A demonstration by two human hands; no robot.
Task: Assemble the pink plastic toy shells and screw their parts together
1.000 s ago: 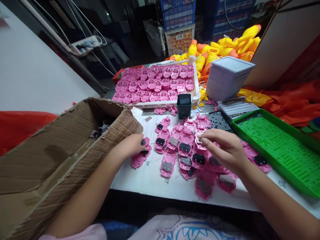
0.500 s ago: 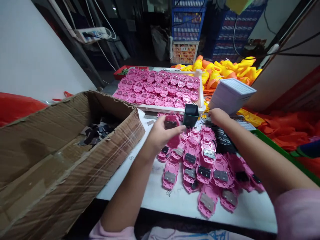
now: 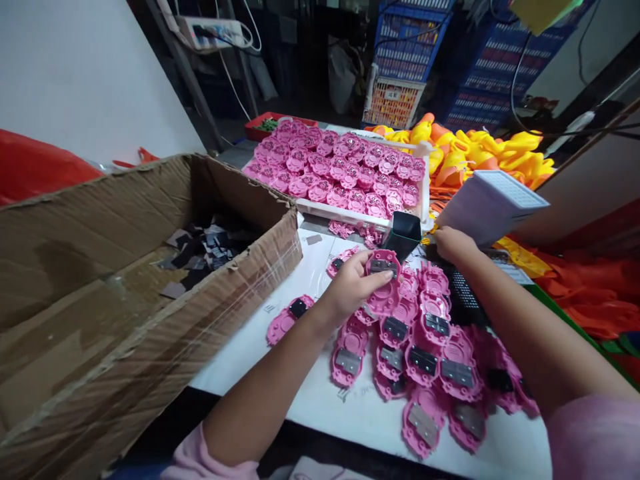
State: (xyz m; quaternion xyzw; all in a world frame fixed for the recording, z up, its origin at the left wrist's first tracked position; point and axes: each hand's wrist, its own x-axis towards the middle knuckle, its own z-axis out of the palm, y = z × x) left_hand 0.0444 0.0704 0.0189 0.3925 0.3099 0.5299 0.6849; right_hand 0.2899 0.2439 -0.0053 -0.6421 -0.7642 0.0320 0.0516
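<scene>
My left hand (image 3: 353, 285) grips a pink plastic shell (image 3: 384, 300) by its side, thumb across a dark plate fixed in it. The shell's inner face is turned up toward me. My right hand (image 3: 455, 244) is closed beside the base of a pale lavender box (image 3: 485, 207); what its fingers hold, if anything, is hidden. Between the hands stands a black square cup (image 3: 403, 235), leaning slightly in this view. Below them several pink shells with grey or black plates (image 3: 423, 360) lie overlapping on the white table sheet (image 3: 305, 400).
A cardboard box (image 3: 240, 273) with dark scraps stands at left. Behind is a white tray (image 3: 425, 193) filled with pink parts. Yellow and orange pieces (image 3: 500, 153) are heaped at the back right. A black perforated tray (image 3: 465, 293) lies under my right forearm.
The camera view has shifted, so the scene sits farther right. My left hand has turned the pink shell so its inner face shows. My right hand stays by the lavender box.
</scene>
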